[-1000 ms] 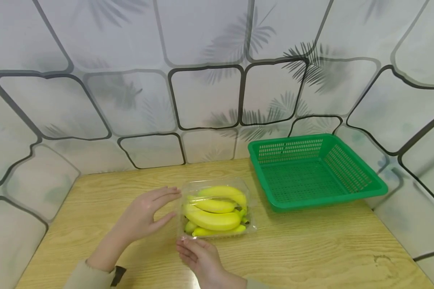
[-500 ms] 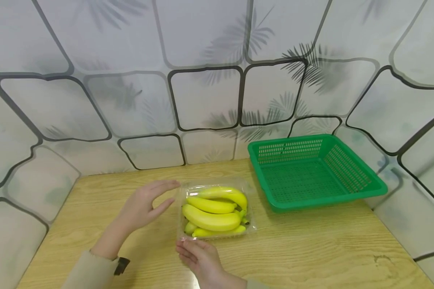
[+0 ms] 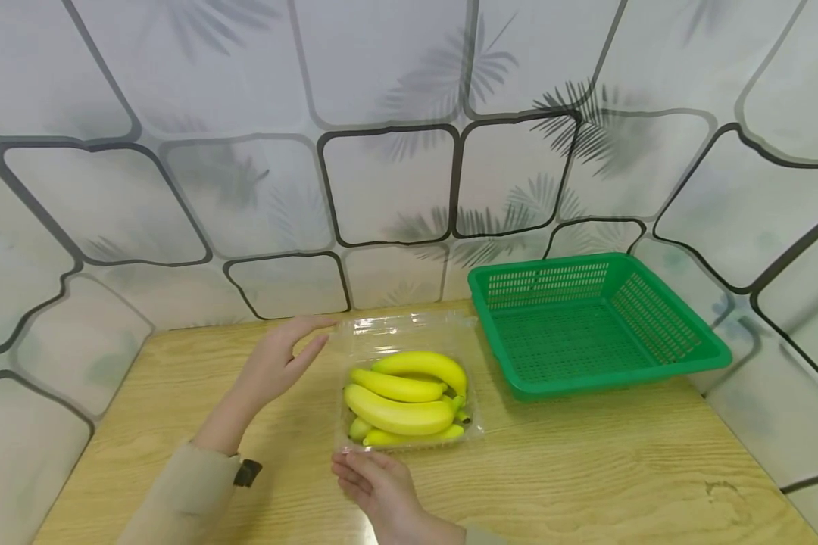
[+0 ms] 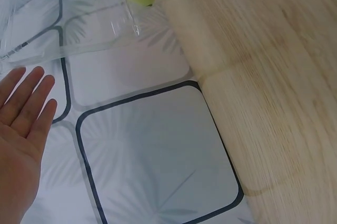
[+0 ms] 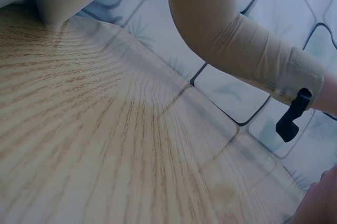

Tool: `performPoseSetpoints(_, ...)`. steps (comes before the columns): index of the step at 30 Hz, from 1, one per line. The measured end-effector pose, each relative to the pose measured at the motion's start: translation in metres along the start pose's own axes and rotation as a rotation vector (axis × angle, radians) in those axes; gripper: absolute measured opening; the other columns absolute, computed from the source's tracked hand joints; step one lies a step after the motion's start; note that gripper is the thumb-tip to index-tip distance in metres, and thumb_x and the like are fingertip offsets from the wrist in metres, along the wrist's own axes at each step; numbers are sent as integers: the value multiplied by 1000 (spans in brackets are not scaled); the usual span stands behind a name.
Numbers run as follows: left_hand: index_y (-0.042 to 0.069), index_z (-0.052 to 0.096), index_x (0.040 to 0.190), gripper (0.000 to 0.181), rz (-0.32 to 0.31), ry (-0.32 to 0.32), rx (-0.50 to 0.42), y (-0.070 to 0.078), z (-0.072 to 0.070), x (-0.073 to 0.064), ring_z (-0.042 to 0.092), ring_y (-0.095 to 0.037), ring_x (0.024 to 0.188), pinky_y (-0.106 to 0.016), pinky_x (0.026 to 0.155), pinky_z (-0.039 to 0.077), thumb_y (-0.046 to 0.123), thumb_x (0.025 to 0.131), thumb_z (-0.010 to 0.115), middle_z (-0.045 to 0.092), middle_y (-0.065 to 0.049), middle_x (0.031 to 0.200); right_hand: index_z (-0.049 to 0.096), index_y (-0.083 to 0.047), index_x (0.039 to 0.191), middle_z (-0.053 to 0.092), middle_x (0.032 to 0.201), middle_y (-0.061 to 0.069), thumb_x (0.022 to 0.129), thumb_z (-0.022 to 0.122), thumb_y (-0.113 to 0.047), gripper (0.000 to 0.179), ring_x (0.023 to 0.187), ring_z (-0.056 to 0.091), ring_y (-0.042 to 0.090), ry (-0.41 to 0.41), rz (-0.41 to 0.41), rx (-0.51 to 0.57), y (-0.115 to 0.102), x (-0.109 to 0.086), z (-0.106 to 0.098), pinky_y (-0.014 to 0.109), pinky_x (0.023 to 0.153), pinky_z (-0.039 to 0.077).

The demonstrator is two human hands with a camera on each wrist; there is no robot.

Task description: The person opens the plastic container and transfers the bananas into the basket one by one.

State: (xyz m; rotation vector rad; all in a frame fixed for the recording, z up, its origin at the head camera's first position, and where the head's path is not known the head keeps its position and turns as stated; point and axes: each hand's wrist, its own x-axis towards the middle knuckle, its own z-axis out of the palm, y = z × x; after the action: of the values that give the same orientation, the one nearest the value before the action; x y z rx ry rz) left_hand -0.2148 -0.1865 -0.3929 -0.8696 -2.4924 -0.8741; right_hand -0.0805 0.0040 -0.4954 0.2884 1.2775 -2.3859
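Note:
A clear plastic clamshell container (image 3: 476,433) holding several yellow bananas (image 3: 402,409) sits on the table in the head view. Its transparent lid (image 3: 409,327) is raised toward the wall. At the lid's left side is my left hand (image 3: 276,363), fingers extended and thumb apart. In the left wrist view, that hand's fingertips (image 4: 37,74) lie close to the lid's edge; whether they touch it is unclear. My right hand (image 3: 385,488) pinches the container's front left corner, with part of the grip hidden. Only a sliver of the right hand shows in the right wrist view.
A green plastic basket (image 3: 504,356) with slotted sides stands at the right, near the patterned wall (image 3: 395,182). The wood-grain table (image 3: 586,469) spreads beneath everything. A black strap end (image 3: 248,473) hangs from the left sleeve.
My left hand has moved back toward the wall, and the lid has swung up and back from over the bananas. The right hand, container base and basket stay in place.

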Motion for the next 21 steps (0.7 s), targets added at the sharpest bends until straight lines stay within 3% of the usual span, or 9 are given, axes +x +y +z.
performPoseSetpoints(11,0,72,130,28,-74,46,-50,-12,9,22,69,-43,125,-61,109,56,11,108,58,74,-22,132,76,-4,117,82,105,-2,104,66,-12,19,96,76,7,-6,-6,10,-1,0,-1,22,93,64)
performPoseSetpoints(21,1,68,135,32,-146,-2,-11,-21,16,30,69,-42,125,-62,110,55,18,111,56,73,-20,133,75,-3,117,81,105,-1,104,65,-11,19,96,75,8,-13,-6,18,-1,-1,-1,24,96,64)
